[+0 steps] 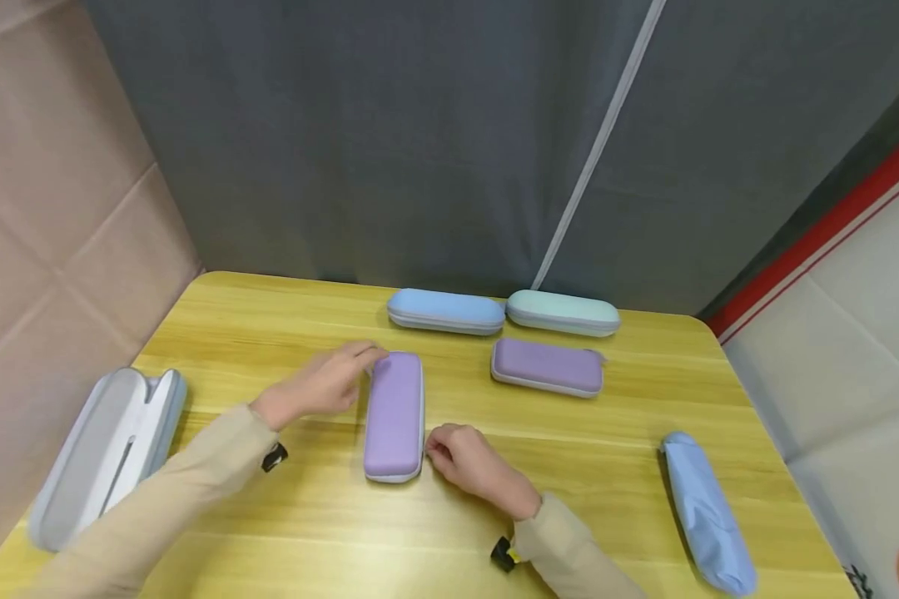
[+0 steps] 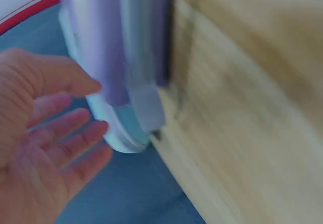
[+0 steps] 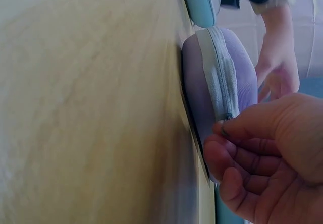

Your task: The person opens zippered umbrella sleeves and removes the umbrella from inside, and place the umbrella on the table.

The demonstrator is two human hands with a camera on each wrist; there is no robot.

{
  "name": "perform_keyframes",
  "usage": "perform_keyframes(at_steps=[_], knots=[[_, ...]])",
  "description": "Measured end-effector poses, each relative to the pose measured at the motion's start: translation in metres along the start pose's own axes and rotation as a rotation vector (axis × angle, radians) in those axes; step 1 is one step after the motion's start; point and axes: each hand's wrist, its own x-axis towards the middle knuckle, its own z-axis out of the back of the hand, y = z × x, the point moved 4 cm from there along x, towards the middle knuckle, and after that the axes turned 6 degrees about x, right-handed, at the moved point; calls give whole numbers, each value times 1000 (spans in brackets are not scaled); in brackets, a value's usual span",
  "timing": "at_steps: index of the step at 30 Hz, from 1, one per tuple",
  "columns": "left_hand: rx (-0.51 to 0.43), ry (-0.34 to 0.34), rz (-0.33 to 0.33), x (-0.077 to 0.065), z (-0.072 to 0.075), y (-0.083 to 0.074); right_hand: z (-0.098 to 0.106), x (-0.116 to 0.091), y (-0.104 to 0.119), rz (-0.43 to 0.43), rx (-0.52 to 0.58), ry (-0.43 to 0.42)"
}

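Observation:
A purple zippered pencil case (image 1: 394, 416) lies lengthwise between the two hands, its zipper closed along the part seen in the right wrist view. At its right side my right hand (image 1: 468, 466) pinches the small zipper pull (image 3: 227, 118) between thumb and forefinger, other fingers curled. My left hand (image 1: 330, 378) is at the case's far left corner, fingertips at its edge. In the left wrist view, the left hand (image 2: 45, 128) has its fingers loosely extended beside the blurred case, gripping nothing.
Behind lie a blue case (image 1: 445, 312), a mint case (image 1: 563, 313) and another purple case (image 1: 547, 367). An open grey-white case (image 1: 108, 453) sits at the left edge of the wooden table (image 1: 330, 532). A soft blue pouch (image 1: 707, 512) lies at right; a grey curtain (image 1: 360, 150) hangs behind.

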Motion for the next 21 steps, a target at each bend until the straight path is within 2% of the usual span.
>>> perform_keyframes(at_steps=[3, 9, 16, 21], knots=[[5, 88, -89, 11, -3, 10, 1, 2, 1, 3, -4, 5], [129, 206, -213, 30, -8, 5, 1, 3, 1, -10, 6, 32], [221, 308, -244, 47, -12, 2, 0, 3, 0, -17, -1, 50], [235, 326, -240, 52, -13, 1, 0, 2, 0, -17, -13, 42]])
